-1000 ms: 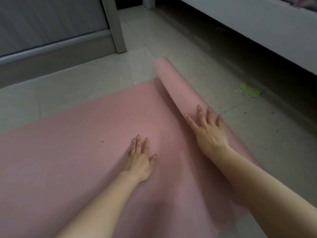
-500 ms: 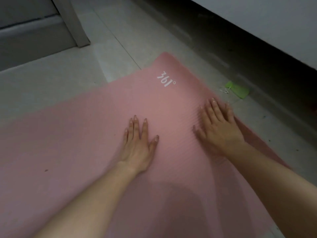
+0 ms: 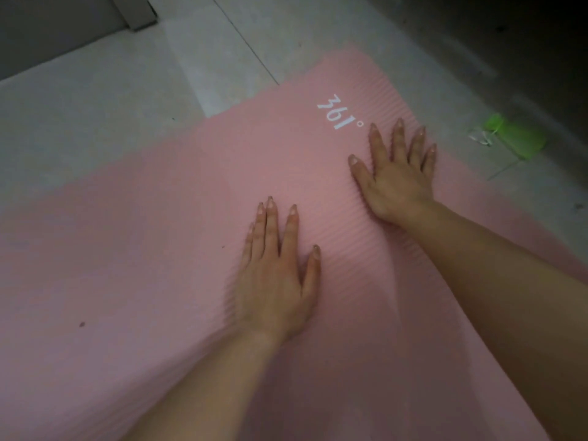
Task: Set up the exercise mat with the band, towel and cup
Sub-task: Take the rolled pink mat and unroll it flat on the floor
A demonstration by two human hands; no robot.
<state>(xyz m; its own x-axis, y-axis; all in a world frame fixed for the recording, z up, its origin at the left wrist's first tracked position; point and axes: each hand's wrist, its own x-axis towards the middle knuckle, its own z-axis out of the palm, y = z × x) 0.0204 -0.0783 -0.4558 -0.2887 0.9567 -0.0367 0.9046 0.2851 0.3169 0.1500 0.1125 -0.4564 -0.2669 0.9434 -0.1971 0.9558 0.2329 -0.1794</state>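
Note:
A pink ribbed exercise mat point(image 3: 152, 237) lies unrolled flat on the tiled floor, with a white "361°" print point(image 3: 340, 114) near its far end. My left hand point(image 3: 276, 278) rests palm down on the mat, fingers apart, holding nothing. My right hand point(image 3: 397, 173) presses flat on the mat just beyond it, close to the print and the mat's right edge. No band, towel or cup shows in this view.
A bright green item with a white loop point(image 3: 512, 138) lies on the floor right of the mat. A grey furniture base and post point(image 3: 133, 14) stand at the far left. Dark shadow under a low structure point(image 3: 509, 36) fills the far right.
The rolled end of the mat has been pushed out flat, exposing the white print. Both hands slid forward with it and now lie flat on the mat.

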